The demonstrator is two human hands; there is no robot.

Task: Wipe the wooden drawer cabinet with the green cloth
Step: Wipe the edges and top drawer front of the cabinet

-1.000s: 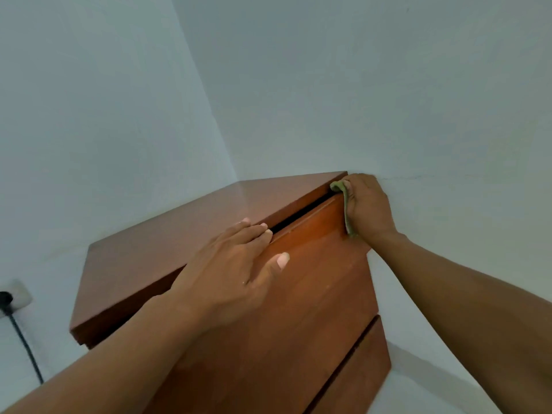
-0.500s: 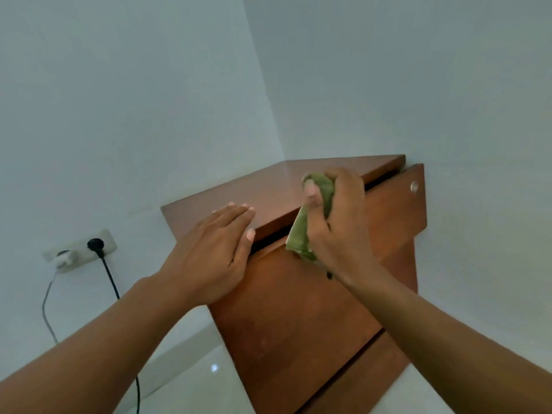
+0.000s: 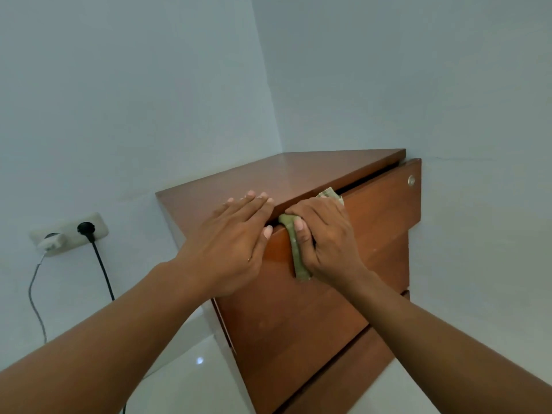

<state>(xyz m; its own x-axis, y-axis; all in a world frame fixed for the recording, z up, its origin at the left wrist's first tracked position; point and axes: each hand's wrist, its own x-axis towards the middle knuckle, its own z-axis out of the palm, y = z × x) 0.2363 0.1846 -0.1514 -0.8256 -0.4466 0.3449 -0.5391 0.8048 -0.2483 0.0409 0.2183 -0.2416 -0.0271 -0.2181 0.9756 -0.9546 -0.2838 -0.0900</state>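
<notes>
Setting: a pale, bare room corner fills the upper frame; a wall socket (image 3: 69, 233) with two plugs and trailing cords sits at the left edge, glossy floor at the bottom.

Cabinet: I see the wooden drawer cabinet (image 3: 313, 321) at centre frame, pushed into the corner, its top drawer (image 3: 379, 210) standing slightly proud of the top slab, with a dark slot along its upper edge.

Key relation: that slot runs as a long line from frame centre up and right toward the silver cap (image 3: 411, 180) near the drawer's far corner; the unwiped stretch, as I judge it, lies up and right of the cloth.

Cloth: the green cloth (image 3: 295, 249) is draped over the drawer's upper edge at centre frame, one end showing above the knuckles, the other hanging down the drawer face.

Right hand: my right hand (image 3: 325, 240) is closed over the cloth, fingers curled across the edge, thumb pinning fabric to the front; it is the nearer hand to the slot.

Left hand: my left hand (image 3: 230, 243) lies flat and empty, palm down, fingers spread on the cabinet top's front edge, just beside the cloth, apparently bracing.
</notes>
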